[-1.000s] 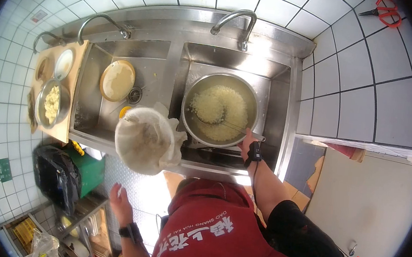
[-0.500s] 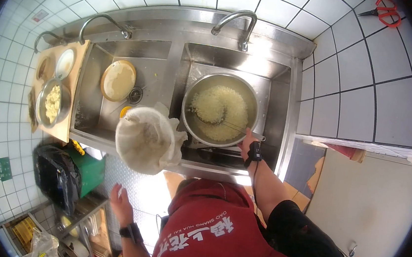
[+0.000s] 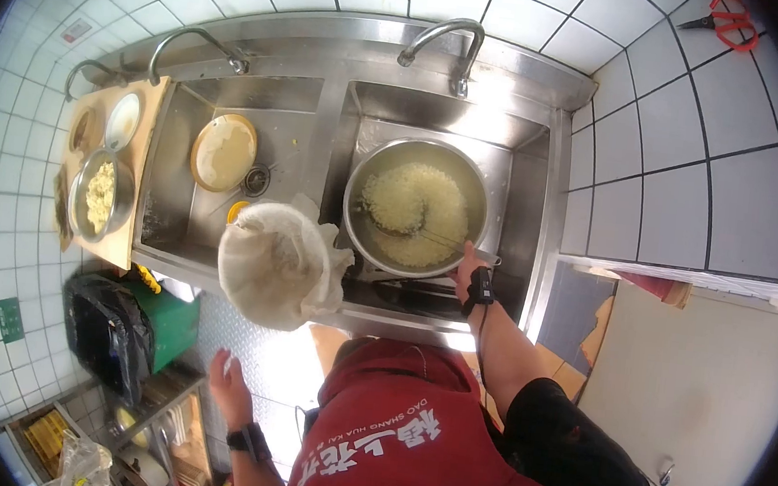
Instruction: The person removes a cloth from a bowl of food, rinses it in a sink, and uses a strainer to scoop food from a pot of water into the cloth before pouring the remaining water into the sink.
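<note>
My right hand (image 3: 473, 272) is closed around the handle of a wire skimmer (image 3: 441, 240) at the near right rim of a large steel bowl (image 3: 353, 183). The skimmer's head lies partly sunk among pale, rice-like grains (image 3: 427, 189) in the bowl, so its full shape is hidden. That bowl sits in the right basin of a steel sink (image 3: 551, 212). My left hand (image 3: 230, 387) hangs low beside the red apron (image 3: 391, 412), fingers apart and holding nothing. A cloth-lined container (image 3: 279, 265) rests at the sink's front edge, between my two hands.
In the left basin are a round tan dish (image 3: 224, 152) and a drain (image 3: 256, 179). A board (image 3: 138, 172) at the left carries a steel bowl of yellow pieces (image 3: 100, 196) and a white plate (image 3: 123, 121). Faucets (image 3: 463, 58) arch over the basins. A bin (image 3: 109, 329) stands below left.
</note>
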A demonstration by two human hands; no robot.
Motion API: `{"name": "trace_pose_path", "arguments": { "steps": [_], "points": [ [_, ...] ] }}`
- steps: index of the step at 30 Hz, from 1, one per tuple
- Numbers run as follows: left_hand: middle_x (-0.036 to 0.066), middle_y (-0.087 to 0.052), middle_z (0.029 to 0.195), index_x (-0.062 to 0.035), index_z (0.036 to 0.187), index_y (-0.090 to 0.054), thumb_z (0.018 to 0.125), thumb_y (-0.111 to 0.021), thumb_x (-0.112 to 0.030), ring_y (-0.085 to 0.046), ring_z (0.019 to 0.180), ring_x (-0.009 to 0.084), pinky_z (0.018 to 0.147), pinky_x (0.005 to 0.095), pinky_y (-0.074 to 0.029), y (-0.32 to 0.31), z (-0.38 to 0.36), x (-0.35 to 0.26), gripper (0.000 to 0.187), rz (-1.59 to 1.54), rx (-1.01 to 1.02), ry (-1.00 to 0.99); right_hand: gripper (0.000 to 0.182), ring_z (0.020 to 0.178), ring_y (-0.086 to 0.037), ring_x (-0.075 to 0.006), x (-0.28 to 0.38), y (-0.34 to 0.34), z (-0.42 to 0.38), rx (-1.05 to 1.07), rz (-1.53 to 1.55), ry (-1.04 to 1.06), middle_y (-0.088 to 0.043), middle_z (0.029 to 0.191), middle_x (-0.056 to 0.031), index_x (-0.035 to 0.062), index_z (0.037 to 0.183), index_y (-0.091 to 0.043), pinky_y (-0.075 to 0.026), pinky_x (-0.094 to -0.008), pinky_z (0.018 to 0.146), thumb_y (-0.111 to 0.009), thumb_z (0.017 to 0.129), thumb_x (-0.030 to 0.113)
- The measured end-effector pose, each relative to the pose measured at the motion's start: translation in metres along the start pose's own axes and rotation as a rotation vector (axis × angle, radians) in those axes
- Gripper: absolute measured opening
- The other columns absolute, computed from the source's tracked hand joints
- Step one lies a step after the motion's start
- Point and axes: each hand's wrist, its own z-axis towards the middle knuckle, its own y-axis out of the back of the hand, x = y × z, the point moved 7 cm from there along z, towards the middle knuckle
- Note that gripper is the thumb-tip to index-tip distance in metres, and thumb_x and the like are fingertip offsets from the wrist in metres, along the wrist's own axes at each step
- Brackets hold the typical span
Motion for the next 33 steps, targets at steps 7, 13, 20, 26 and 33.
{"name": "trace_pose_path", "arguments": {
  "steps": [7, 13, 20, 26, 33],
  "points": [
    [0.019, -0.052, 0.140, 0.0055, 0.126, -0.056, 0.099, -0.056, -0.008, -0.053, 0.125, 0.0285, 0.103, 0.0390, -0.048, -0.001, 0.001, -0.006, 0.031, -0.020, 0.009, 0.024, 0.058, 0.098, -0.069, -0.0321, -0.005, -0.003, 0.005, 0.075, 0.008, -0.007, -0.066, 0.114, -0.0232, -0.0107, 0.126, -0.053, -0.062, -0.0431, 0.080, -0.052, 0.102, 0.042],
    [0.019, -0.053, 0.138, 0.0050, 0.125, -0.057, 0.099, -0.056, -0.007, -0.054, 0.125, 0.0279, 0.102, 0.0385, -0.048, -0.002, 0.001, -0.008, 0.029, -0.027, 0.000, 0.010, 0.056, 0.063, -0.066, -0.0235, -0.020, -0.002, 0.021, -0.003, 0.111, 0.020, -0.069, 0.084, -0.0135, -0.0050, 0.117, -0.065, -0.055, -0.0353, 0.053, -0.058, 0.098, 0.047],
    [0.018, -0.053, 0.137, 0.0050, 0.124, -0.057, 0.098, -0.057, -0.007, -0.054, 0.123, 0.0279, 0.102, 0.0384, -0.048, -0.002, 0.001, -0.011, 0.029, -0.032, 0.002, 0.002, 0.055, 0.099, -0.069, -0.0313, -0.012, -0.005, 0.010, 0.090, 0.070, -0.040, -0.065, 0.118, -0.0214, -0.0078, 0.129, -0.052, -0.062, -0.0441, 0.079, -0.052, 0.103, 0.040],
    [0.019, -0.053, 0.136, 0.0060, 0.125, -0.056, 0.098, -0.057, -0.007, -0.054, 0.123, 0.0281, 0.102, 0.0389, -0.048, -0.004, 0.000, -0.016, 0.030, -0.028, 0.006, -0.018, 0.054, 0.097, -0.069, -0.0307, -0.008, -0.005, 0.006, 0.092, 0.072, -0.032, -0.065, 0.118, -0.0209, -0.0068, 0.130, -0.052, -0.061, -0.0427, 0.077, -0.051, 0.103, 0.041],
    [0.016, -0.061, 0.128, 0.0062, 0.122, -0.060, 0.097, -0.059, -0.010, -0.056, 0.120, 0.0243, 0.106, 0.0356, -0.041, -0.004, -0.002, -0.020, 0.030, -0.036, -0.034, -0.021, 0.056, 0.089, -0.070, -0.0293, -0.005, -0.004, 0.005, 0.080, -0.032, -0.077, -0.067, 0.110, -0.0200, -0.0072, 0.126, -0.053, -0.060, -0.0396, 0.072, -0.050, 0.103, 0.043]
  ]
}}
